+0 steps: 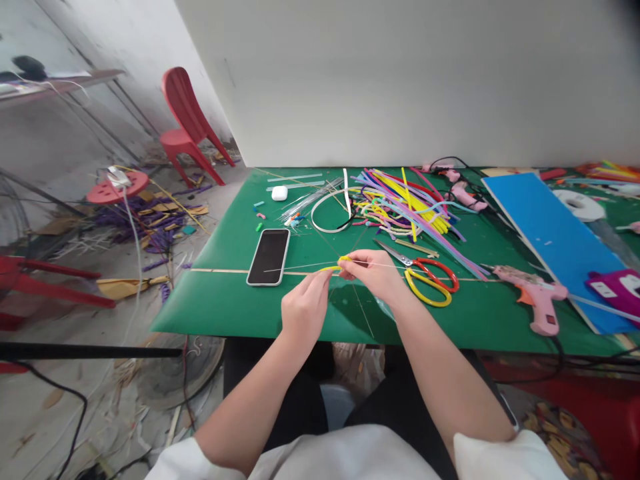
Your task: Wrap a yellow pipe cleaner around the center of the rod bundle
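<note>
- While I sit before it, the green bench (215, 307) carries my materials and tools, and both my hands are above its near edge.
- The blue board (545, 233) lies at my right, slanting away from me.
- The bundle of coloured fuzzy stems (425, 200) is spread beyond my hands, a little to the right.
- My left hand (304, 307) has its fingers closed, pinching the yellow stem from the left side.
- My right hand (377, 272) has its fingers closed too, gripping the same stem at its other part.
- The pink glue gun (537, 297) lies near the blue board.
- The scissors (430, 277) lie with blades apart, just beside my right hand.
- The phone (269, 258) lies to the left of my hands.
- The yellow stem (332, 269) is between my two hands, above the bench, where thin wires (364, 311) spread out from my fingers.
</note>
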`<state>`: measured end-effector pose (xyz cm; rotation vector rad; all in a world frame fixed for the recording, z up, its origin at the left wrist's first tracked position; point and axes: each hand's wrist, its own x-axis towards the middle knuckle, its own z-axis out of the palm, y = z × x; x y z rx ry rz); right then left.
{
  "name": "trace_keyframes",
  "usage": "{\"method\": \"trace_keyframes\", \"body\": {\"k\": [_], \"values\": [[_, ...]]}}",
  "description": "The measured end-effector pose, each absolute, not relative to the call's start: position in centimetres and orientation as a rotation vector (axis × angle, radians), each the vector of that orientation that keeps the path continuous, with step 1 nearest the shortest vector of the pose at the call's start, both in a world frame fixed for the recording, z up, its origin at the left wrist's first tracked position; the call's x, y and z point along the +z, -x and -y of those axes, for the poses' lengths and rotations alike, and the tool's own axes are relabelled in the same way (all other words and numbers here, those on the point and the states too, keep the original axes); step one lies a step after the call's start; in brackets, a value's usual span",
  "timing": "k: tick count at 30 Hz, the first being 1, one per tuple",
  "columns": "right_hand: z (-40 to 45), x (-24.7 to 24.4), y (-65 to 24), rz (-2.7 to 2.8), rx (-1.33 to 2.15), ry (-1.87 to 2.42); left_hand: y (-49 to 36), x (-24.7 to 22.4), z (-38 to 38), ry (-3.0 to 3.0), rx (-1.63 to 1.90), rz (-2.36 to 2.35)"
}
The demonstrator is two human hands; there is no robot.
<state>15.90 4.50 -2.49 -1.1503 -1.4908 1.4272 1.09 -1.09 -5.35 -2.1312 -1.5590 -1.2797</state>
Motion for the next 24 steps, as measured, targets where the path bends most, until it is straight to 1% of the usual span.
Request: {"method": "trace_keyframes", "body": {"k": [6, 15, 24], "values": [[-4.6, -2.8, -15.9, 1.479, 1.450, 1.143, -1.2, -5.8, 1.4, 2.143, -1.293, 1.520], [-4.8, -2.9, -16.2, 1.486, 1.405, 1.131, -1.2, -6.3, 1.8, 2.180, -1.372, 1.592], [-5.0, -3.2, -16.5, 1.446, 1.390, 1.133, -0.9, -6.8, 2.3, 2.170, -1.375, 1.643]]}}
